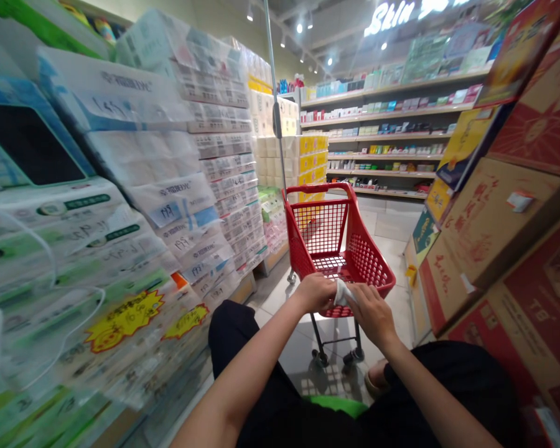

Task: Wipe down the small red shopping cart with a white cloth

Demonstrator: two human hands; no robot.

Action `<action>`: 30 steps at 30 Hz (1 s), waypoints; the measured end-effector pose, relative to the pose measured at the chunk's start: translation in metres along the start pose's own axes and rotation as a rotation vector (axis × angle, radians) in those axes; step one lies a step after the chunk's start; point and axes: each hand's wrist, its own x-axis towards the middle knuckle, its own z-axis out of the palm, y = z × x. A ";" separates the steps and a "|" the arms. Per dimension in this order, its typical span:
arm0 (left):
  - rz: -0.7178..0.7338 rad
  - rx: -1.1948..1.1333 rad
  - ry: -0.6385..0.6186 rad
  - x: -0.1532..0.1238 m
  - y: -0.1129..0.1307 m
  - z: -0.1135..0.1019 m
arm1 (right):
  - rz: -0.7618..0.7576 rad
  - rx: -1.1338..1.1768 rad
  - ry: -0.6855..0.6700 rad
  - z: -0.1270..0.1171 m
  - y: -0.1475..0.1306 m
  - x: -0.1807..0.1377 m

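A red plastic shopping cart (373,255) with mesh sides stands in front of my knees, its basket tilted toward me. My left hand (318,291) is closed around the near rim of the cart. Right beside it, my right hand (372,311) presses a white wipe (343,294) against the same rim, fingers bent over it. Part of the wipe lies between the two hands. Whether the left fingers also touch it is hard to see. A tall metal pole (275,112) rises at the cart's left side.
Stacked tissue packs (224,155) line the left, with yellow price signs (124,319) near me. Cardboard boxes (490,211) are piled close on the right. Product shelves (378,134) span the back. My dark-clothed legs (457,379) flank a green seat edge (338,406).
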 end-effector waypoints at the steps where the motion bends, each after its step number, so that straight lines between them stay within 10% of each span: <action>1: 0.009 -0.015 0.010 0.001 -0.007 -0.006 | 0.003 0.000 0.006 0.000 0.002 -0.002; 7: 0.038 -0.015 0.006 0.009 -0.028 -0.019 | -0.050 -0.033 -0.018 -0.005 0.018 -0.008; 18: -0.152 0.046 0.062 0.038 0.006 0.011 | 0.112 0.027 0.075 -0.002 0.059 -0.009; 30: -0.243 0.045 0.010 0.036 0.027 0.009 | 0.131 -0.015 0.072 0.003 0.011 -0.009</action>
